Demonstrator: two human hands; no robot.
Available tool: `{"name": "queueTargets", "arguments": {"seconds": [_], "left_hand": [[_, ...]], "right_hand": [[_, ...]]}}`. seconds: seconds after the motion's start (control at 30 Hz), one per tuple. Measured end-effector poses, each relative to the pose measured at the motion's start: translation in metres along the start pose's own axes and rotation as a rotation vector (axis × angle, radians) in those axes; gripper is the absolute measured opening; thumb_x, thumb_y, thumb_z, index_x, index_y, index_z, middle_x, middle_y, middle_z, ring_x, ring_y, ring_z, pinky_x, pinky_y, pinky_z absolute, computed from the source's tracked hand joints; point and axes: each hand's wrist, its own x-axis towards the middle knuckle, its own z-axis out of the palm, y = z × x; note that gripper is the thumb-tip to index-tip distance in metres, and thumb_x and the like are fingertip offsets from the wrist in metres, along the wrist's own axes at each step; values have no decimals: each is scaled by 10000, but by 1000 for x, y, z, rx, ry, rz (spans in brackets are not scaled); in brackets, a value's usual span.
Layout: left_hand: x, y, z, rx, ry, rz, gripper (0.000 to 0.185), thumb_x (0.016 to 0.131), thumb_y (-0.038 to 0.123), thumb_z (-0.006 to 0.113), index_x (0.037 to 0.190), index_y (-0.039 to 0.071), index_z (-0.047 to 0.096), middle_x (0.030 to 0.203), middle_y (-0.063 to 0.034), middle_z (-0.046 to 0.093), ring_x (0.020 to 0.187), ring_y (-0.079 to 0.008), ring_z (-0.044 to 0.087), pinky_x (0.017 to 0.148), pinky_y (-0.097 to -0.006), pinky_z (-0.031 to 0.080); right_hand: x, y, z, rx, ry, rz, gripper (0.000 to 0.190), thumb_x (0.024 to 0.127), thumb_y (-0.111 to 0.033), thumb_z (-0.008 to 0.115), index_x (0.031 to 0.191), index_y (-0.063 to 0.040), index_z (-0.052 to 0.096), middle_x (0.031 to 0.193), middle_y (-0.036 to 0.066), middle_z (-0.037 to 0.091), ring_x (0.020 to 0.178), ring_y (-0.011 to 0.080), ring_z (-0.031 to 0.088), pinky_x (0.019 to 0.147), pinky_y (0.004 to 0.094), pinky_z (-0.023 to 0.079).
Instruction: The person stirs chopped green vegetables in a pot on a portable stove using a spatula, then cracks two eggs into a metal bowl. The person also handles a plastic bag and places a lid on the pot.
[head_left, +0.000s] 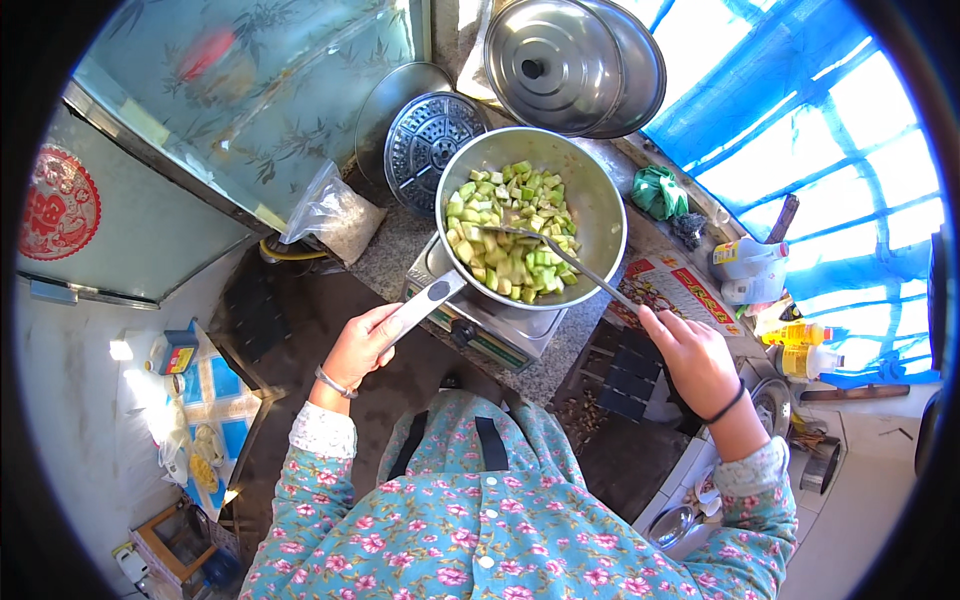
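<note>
A deep metal wok (600, 202) stands on a gas stove (510, 330) with a black knob at its front. Inside the wok lie many cubes of pale green vegetable (517, 195), some browned. My left hand (365, 346) grips the wok's long handle (429, 301). With my right hand (686, 356) I hold the shaft of a metal spatula (574, 262). Its blade reaches in among the cubes near the middle of the wok, partly hidden by them.
Behind the wok lean a perforated steamer plate (439, 150) and large metal lids (555, 67). A clear bag of pale grains (341, 217) sits to the left. On the right are a green plastic bag (660, 192), a printed sheet (675, 292) and several bottles (795, 334).
</note>
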Motion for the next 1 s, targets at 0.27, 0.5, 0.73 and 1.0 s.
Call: {"name": "queueTargets", "arguments": {"seconds": [0.27,0.5,0.73,1.0], "left_hand": [[0,-3,-3,-25,-22,12,429,928,285,586,1225,-22,545,732,22,524,510,-37,439,439,-189,353],[1,-2,-2,-36,-44,26,421,931,272,583,1224,-27,543,739,21,526,512,-40,437,449,-191,361],[4,-7,-4,-38,-54,40,423,930,271,585,1224,-30,542,742,21,526,515,-41,438,451,-192,365],[3,3,-9,1,-27,38,408,929,270,586,1201,-33,562,741,19,540,513,-36,443,452,-191,367]], "right_hand": [[-22,-22,-80,-40,54,117,417,737,-3,553,1144,-77,601,1026,92,627,822,234,605,752,356,487],[-4,-39,-87,45,-150,101,424,724,10,549,1143,-57,563,892,101,563,783,275,598,637,374,499],[27,-52,-2,-90,-74,149,430,775,-41,541,1202,-86,518,818,109,518,686,262,601,580,365,505],[9,-20,-5,301,76,379,407,820,-37,546,1208,-157,569,841,148,599,766,349,615,659,424,504]]}}
